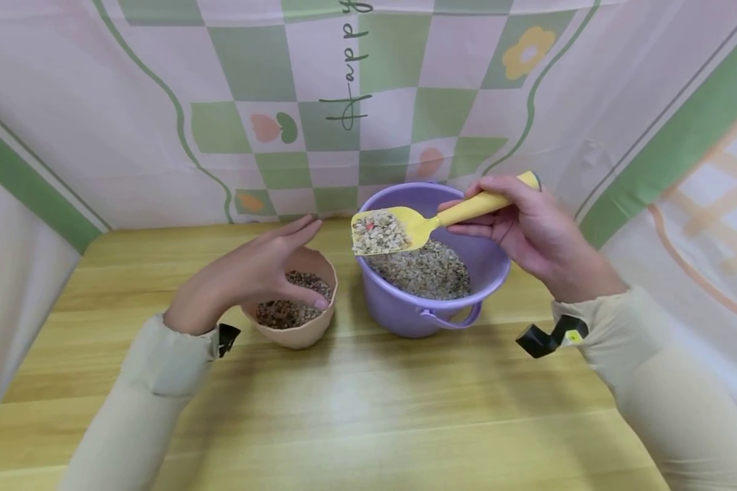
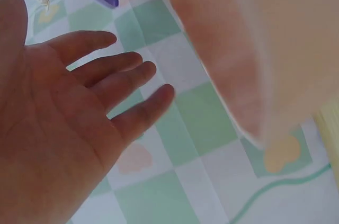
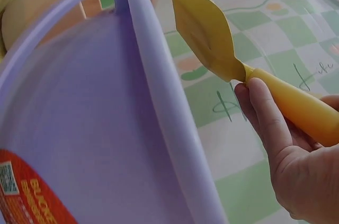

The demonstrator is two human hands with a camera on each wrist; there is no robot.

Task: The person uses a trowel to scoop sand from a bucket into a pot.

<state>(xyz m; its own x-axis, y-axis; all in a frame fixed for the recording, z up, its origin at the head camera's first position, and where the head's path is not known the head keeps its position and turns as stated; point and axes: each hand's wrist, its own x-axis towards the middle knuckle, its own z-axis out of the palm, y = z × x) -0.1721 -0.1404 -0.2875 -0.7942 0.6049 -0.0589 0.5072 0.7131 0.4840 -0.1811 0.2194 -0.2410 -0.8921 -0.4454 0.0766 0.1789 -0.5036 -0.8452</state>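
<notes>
My right hand point(image 1: 531, 228) grips the handle of a yellow hand trowel point(image 1: 417, 224), also plain in the right wrist view. Pale gravel point(image 1: 381, 232) with a reddish piece lies on its blade, above the left rim of a purple bucket point(image 1: 393, 314). More gravel point(image 1: 426, 269) lies in that bucket. Left of it stands a peach-coloured pot point(image 1: 307, 334) holding darker brown granules point(image 1: 288, 310). Over the pot my left hand point(image 1: 254, 266) is spread, thumb apart from the fingers. In the left wrist view its fingers point(image 2: 132, 75) are extended, holding nothing, beside the pot's wall point(image 2: 286, 49).
Both containers stand on a light wooden table point(image 1: 344, 416). A green-and-white checked cloth point(image 1: 387, 61) hangs behind it. The bucket's handle point(image 1: 467, 319) hangs down at its front right. A red label point(image 3: 32, 192) is on the bucket.
</notes>
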